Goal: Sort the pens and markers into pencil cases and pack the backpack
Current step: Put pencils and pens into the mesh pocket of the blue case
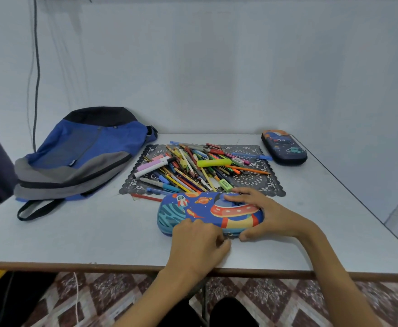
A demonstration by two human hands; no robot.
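The blue pencil case (200, 208) lies on the table (75, 237) a little right of the middle. It is set back from the near edge by a band of bare top and almost touches the near edge of the black lace mat (259, 182). Its long axis runs left to right, parallel to the near edge. It is a hard, rounded shell with a space print: a rocket and a ringed planet toward the left, and a red and yellow saucer on the right. A pale blue zip band shows around its left end.

The left hand (199, 241) sits at the near long side, fingers curled tight and pinching at the zip line; the pull itself is hidden. The right hand (264, 213) grips the right end, with its fingers spread over the top and its thumb hooked against the near side.

Bare tabletop lies left of the case as far as the backpack's strap, and right of it out to the right edge.

On the mat lies a loose pile of pens, pencils and markers (193, 166) pointing every way. A red pencil (146, 197) lies just off the mat's near left corner. The blue, grey and black backpack (82, 156) lies flat at the far left corner. A dark pencil case (284, 147) lies at the far right corner, angled toward the right edge.
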